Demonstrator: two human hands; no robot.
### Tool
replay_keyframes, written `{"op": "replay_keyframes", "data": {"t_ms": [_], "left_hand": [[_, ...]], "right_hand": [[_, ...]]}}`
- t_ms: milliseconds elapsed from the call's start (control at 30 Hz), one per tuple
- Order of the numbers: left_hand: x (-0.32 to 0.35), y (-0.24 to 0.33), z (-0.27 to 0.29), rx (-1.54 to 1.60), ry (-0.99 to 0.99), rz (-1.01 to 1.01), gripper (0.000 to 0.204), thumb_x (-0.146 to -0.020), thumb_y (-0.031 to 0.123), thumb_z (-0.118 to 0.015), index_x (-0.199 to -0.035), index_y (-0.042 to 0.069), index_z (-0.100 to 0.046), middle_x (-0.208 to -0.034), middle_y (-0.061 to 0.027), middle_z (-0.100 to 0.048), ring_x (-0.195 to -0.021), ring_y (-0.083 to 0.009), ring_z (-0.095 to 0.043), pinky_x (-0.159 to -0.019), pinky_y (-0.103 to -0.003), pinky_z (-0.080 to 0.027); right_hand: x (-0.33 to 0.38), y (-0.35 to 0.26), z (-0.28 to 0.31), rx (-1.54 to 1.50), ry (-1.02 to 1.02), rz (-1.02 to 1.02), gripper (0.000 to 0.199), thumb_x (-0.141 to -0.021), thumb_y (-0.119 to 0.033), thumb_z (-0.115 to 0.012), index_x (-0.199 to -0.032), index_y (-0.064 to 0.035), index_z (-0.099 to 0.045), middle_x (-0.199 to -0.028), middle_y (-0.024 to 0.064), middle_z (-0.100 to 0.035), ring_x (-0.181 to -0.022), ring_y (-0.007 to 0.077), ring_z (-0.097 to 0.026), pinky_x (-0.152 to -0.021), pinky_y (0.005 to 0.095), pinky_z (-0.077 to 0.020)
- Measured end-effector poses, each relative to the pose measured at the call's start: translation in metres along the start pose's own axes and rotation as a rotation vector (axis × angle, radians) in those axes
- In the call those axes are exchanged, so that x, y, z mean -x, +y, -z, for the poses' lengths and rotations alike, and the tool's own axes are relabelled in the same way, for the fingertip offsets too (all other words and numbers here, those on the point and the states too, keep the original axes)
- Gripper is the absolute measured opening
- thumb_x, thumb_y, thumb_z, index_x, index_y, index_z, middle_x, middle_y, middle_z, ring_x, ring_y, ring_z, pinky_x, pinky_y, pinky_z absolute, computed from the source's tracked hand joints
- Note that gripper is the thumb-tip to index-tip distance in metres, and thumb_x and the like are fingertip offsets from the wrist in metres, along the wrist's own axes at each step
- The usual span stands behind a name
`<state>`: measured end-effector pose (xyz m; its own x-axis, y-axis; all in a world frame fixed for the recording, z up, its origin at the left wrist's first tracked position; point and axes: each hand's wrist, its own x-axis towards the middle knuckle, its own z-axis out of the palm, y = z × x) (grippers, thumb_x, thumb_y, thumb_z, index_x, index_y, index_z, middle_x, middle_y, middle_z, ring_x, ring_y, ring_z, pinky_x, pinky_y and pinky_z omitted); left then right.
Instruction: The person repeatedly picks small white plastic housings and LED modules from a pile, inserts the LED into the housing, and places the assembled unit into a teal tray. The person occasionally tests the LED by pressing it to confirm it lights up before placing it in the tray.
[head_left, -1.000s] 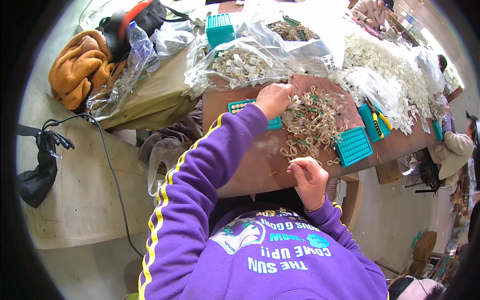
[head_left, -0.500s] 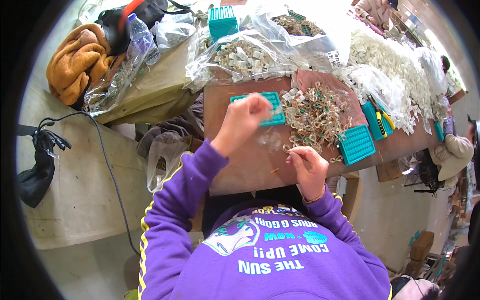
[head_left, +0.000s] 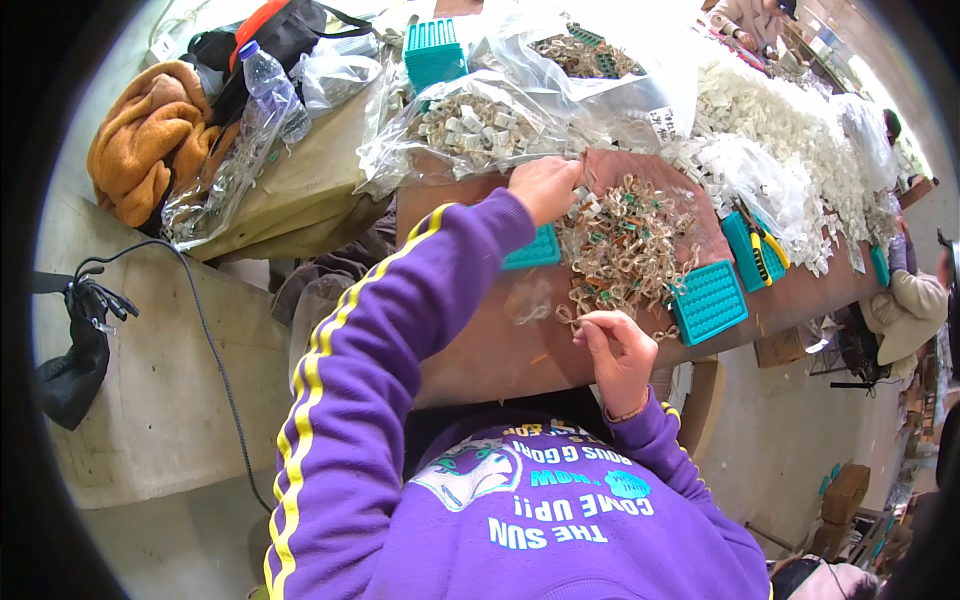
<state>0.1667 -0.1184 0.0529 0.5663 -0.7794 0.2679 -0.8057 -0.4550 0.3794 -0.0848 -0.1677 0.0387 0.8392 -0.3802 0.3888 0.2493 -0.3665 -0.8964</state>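
Observation:
My left hand (head_left: 547,188) reaches over the far end of the pile, its fingers drawn together by some small white pieces (head_left: 590,207). What they pinch, if anything, is hidden. My right hand (head_left: 618,355) stays at the near edge of the pile, thumb and forefinger closed on a small coiled cord (head_left: 566,315). The pile of coiled cords (head_left: 625,245) is tangled, pale and brownish with green bits. A teal tray (head_left: 535,250) lies partly under my left forearm. Small clear pieces (head_left: 532,300) rest on the brown tabletop (head_left: 470,350).
Another teal tray (head_left: 710,302) sits right of the pile, beside yellow-and-black pliers (head_left: 768,245) on a teal block. Behind are plastic bags of white parts (head_left: 480,125), stacked teal trays (head_left: 435,55) and a large white heap (head_left: 770,130). A bottle (head_left: 270,85) stands far left.
My left hand has moved away from me and to the right, from above the teal tray to the far end of the pile. My right hand keeps its pinch, shifting only slightly.

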Motion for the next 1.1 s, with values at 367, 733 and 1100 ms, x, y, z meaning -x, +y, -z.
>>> {"op": "replay_keyframes", "data": {"t_ms": [367,733,1100], "left_hand": [[-0.052,-0.033,-0.036,0.282,-0.188,0.009,0.021,-0.063,0.015,-0.073,-0.075,0.000,-0.065,-0.073,-0.0165,-0.067,-0.070,-0.0289,-0.065,-0.065,-0.038,-0.051],[-0.035,-0.029,-0.020,0.406,-0.150,0.021,0.026,-0.067,0.018,-0.075,-0.084,-0.001,-0.071,-0.068,-0.0094,-0.065,-0.061,-0.0162,-0.062,-0.056,-0.033,-0.048],[0.104,0.011,0.048,1.244,0.270,0.235,0.024,-0.086,0.012,-0.070,-0.105,0.000,-0.062,-0.097,-0.0034,-0.065,-0.091,-0.0091,-0.061,-0.080,-0.024,-0.050]], "right_hand": [[0.001,0.011,0.008,-0.046,0.002,-0.060,0.005,-0.088,0.003,-0.064,-0.093,0.0039,-0.066,-0.080,0.0085,-0.067,-0.068,0.0124,-0.065,-0.063,0.0236,-0.0516],[0.002,0.001,0.000,-0.022,-0.027,-0.041,0.006,-0.087,0.004,-0.064,-0.093,0.0036,-0.065,-0.077,0.0079,-0.066,-0.066,0.0113,-0.065,-0.060,0.0235,-0.0514],[-0.020,0.000,-0.034,0.576,-0.325,0.375,0.029,-0.071,-0.008,-0.068,-0.100,-0.0099,-0.065,-0.098,0.0051,-0.063,-0.100,0.0288,-0.059,-0.088,0.0404,-0.0460]]}}
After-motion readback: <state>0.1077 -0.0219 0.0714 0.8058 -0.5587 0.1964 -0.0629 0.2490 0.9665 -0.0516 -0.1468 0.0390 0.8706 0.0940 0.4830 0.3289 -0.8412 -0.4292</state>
